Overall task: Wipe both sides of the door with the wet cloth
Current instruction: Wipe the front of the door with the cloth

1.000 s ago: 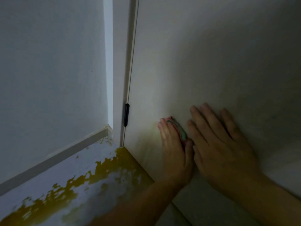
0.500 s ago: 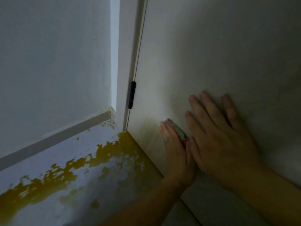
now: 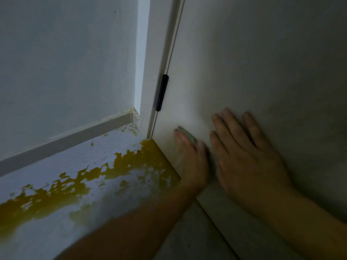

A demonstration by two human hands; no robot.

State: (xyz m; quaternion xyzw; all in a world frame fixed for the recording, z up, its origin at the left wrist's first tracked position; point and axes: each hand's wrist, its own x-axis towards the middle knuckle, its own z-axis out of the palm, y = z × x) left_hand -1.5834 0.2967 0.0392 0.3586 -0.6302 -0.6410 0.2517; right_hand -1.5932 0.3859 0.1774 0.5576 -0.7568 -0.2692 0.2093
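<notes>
A pale door (image 3: pixel 262 59) fills the right side, hinged at its left edge by a black hinge (image 3: pixel 161 92). My left hand (image 3: pixel 191 158) presses a small green and pink cloth (image 3: pixel 188 136) against the door's lower left corner, close to the floor; only a sliver of the cloth shows past the fingers. My right hand (image 3: pixel 246 158) lies flat on the door beside it, fingers spread and pointing up, holding nothing.
A grey wall (image 3: pixel 65 62) with a skirting board (image 3: pixel 75 136) stands at the left. The floor (image 3: pixel 75 166) has worn white paint with yellow patches showing. A bright gap (image 3: pixel 141 53) runs between the wall and the white door frame (image 3: pixel 155 53).
My left hand with the cloth has slid down and left toward the door's bottom corner. My right hand stays flat beside it. The view has dropped and shifted left.
</notes>
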